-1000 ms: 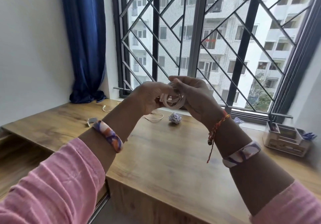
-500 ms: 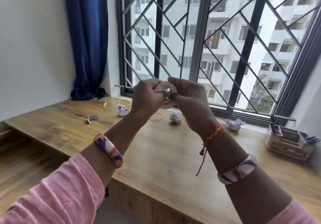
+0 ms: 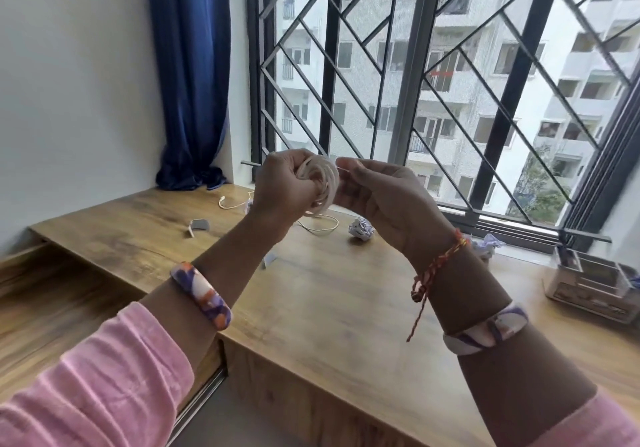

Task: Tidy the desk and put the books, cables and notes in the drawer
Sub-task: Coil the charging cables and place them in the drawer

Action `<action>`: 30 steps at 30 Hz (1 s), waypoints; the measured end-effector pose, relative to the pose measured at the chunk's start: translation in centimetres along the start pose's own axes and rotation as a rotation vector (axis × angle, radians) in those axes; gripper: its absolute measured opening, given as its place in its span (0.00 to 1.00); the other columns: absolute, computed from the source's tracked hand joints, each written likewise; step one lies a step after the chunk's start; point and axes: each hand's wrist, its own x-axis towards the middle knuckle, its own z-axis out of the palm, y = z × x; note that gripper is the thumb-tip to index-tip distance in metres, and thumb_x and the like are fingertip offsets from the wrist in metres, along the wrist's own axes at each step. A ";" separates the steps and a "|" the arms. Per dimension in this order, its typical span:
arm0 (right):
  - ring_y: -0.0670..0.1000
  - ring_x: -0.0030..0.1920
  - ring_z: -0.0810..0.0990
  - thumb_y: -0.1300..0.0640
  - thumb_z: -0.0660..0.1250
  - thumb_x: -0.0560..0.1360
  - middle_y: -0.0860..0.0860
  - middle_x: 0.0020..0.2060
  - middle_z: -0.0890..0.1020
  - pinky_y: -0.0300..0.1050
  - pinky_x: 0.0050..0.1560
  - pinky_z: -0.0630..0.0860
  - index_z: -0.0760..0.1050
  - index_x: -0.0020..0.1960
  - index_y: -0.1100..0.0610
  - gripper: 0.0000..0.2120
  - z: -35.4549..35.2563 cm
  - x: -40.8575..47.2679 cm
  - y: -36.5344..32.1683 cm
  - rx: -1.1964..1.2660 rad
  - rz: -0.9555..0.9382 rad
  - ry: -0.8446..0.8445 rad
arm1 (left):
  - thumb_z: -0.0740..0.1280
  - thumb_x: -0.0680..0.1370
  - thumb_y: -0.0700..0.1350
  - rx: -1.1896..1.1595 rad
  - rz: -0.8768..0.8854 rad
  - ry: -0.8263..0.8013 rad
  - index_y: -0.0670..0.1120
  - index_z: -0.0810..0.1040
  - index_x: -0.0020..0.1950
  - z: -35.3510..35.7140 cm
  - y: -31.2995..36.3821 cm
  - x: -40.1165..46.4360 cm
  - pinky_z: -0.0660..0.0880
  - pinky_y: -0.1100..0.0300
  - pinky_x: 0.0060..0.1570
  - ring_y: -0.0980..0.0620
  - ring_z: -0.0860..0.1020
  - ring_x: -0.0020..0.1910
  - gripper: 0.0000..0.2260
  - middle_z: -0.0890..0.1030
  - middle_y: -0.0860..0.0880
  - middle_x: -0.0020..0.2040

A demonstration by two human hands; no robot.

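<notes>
Two hands raised above the wooden desk (image 3: 329, 294): left hand (image 3: 282, 186) gripping a coiled white cable (image 3: 320, 183), right hand (image 3: 384, 193) pinching its loose end.

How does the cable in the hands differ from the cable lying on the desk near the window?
The held cable is wound into a tight coil of several loops; the desk cable lies slack in one open loop.
The held cable is up in the air, gripped by the left hand and pinched by the right hand; the desk cable rests untouched on the desk.
Both are thin and whitish.
</notes>
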 end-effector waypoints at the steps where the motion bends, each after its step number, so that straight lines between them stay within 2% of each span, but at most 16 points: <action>1: 0.54 0.38 0.79 0.68 0.59 0.77 0.60 0.38 0.79 0.44 0.42 0.81 0.75 0.46 0.69 0.07 -0.1 0.1 0.0 0.013 0.031 -0.002 | 0.66 0.67 0.28 -0.057 0.016 -0.034 0.48 0.79 0.36 0.0 0.1 -0.1 0.76 0.57 0.38 0.52 0.76 0.35 0.14 0.79 0.48 0.34; 3: 0.49 0.34 0.82 0.69 0.62 0.75 0.57 0.34 0.82 0.40 0.38 0.82 0.77 0.44 0.67 0.06 -0.4 0.1 -0.3 -0.009 0.084 -0.040 | 0.67 0.69 0.26 -0.206 -0.021 -0.133 0.44 0.80 0.39 -0.1 0.5 -0.3 0.77 0.56 0.38 0.51 0.78 0.37 0.13 0.82 0.43 0.38; 6: 0.45 0.29 0.79 0.67 0.65 0.73 0.53 0.30 0.82 0.35 0.31 0.79 0.79 0.45 0.64 0.04 -0.8 -0.3 -1.0 -0.161 0.141 -0.104 | 0.67 0.70 0.26 -0.394 -0.129 -0.225 0.39 0.80 0.45 -0.4 1.0 -0.3 0.77 0.63 0.30 0.55 0.79 0.30 0.10 0.81 0.48 0.34; 8: 0.43 0.27 0.76 0.64 0.68 0.70 0.50 0.29 0.82 0.33 0.29 0.76 0.80 0.45 0.61 0.05 -1.1 -0.5 -1.2 -0.267 0.129 -0.134 | 0.68 0.69 0.27 -0.482 -0.210 -0.285 0.39 0.80 0.46 -0.6 1.1 -0.1 0.79 0.62 0.30 0.55 0.80 0.29 0.10 0.82 0.47 0.38; 10: 0.43 0.30 0.76 0.59 0.71 0.65 0.49 0.30 0.82 0.32 0.29 0.75 0.81 0.44 0.59 0.08 -1.2 -0.6 -1.0 -0.341 0.097 -0.126 | 0.69 0.68 0.29 -0.501 -0.261 -0.353 0.41 0.81 0.43 -0.8 1.1 0.2 0.79 0.62 0.32 0.54 0.80 0.31 0.09 0.82 0.44 0.45; 11: 0.43 0.31 0.76 0.57 0.72 0.63 0.49 0.32 0.82 0.33 0.30 0.75 0.81 0.44 0.58 0.10 -1.2 -0.6 -1.0 -0.374 0.080 -0.125 | 0.69 0.67 0.30 -0.519 -0.287 -0.381 0.43 0.82 0.41 -0.9 1.1 0.2 0.77 0.64 0.29 0.54 0.80 0.31 0.09 0.81 0.44 0.45; 14: 0.47 0.41 0.78 0.59 0.72 0.67 0.54 0.43 0.83 0.35 0.35 0.78 0.82 0.50 0.59 0.12 -1.3 -0.8 -1.2 -0.465 0.043 -0.158 | 0.67 0.64 0.32 -0.688 -0.413 -0.452 0.45 0.82 0.33 -1.2 0.9 0.2 0.70 0.70 0.21 0.56 0.77 0.27 0.09 0.82 0.48 0.37; 16: 0.47 0.45 0.81 0.61 0.70 0.70 0.54 0.45 0.84 0.37 0.40 0.80 0.81 0.52 0.60 0.11 -1.4 -0.9 -1.5 -0.486 0.061 -0.211 | 0.64 0.64 0.32 -0.769 -0.466 -0.480 0.44 0.82 0.31 -1.4 0.8 0.1 0.69 0.71 0.20 0.55 0.77 0.25 0.11 0.82 0.49 0.33; 20: 0.46 0.38 0.83 0.67 0.69 0.69 0.53 0.38 0.84 0.38 0.41 0.80 0.79 0.49 0.65 0.09 -1.3 -0.9 -1.7 -0.450 0.092 -0.209 | 0.63 0.69 0.34 -0.696 -0.454 -0.531 0.44 0.83 0.30 -1.6 1.1 -0.1 0.71 0.69 0.21 0.55 0.78 0.25 0.12 0.80 0.49 0.29; 23: 0.47 0.38 0.84 0.65 0.69 0.67 0.53 0.36 0.84 0.41 0.43 0.80 0.79 0.47 0.65 0.10 -1.1 -0.8 -1.6 -0.412 0.120 -0.226 | 0.67 0.65 0.38 -0.622 -0.415 -0.538 0.43 0.83 0.33 -1.6 1.6 0.0 0.73 0.68 0.23 0.55 0.79 0.25 0.05 0.81 0.48 0.29; 25: 0.47 0.37 0.83 0.65 0.68 0.69 0.53 0.35 0.84 0.41 0.44 0.80 0.79 0.46 0.64 0.06 -0.9 -0.9 -1.8 -0.435 0.106 -0.215 | 0.71 0.61 0.39 -0.588 -0.389 -0.541 0.44 0.83 0.34 -1.6 1.8 0.1 0.74 0.66 0.24 0.55 0.79 0.26 0.04 0.82 0.48 0.30; 28: 0.48 0.33 0.78 0.67 0.66 0.72 0.52 0.30 0.80 0.40 0.40 0.80 0.78 0.42 0.62 0.03 -0.4 -1.1 -2.7 -0.458 0.027 -0.131 | 0.74 0.53 0.43 -0.598 -0.357 -0.539 0.45 0.84 0.34 -1.8 2.1 0.4 0.78 0.64 0.27 0.54 0.80 0.27 0.11 0.83 0.47 0.32; 30: 0.48 0.33 0.75 0.67 0.66 0.72 0.54 0.32 0.78 0.40 0.40 0.80 0.78 0.43 0.63 0.03 -0.3 -1.3 -3.4 -0.494 -0.024 -0.103 | 0.73 0.53 0.41 -0.679 -0.353 -0.528 0.44 0.84 0.35 -1.7 2.5 0.4 0.77 0.64 0.26 0.55 0.80 0.27 0.12 0.83 0.47 0.32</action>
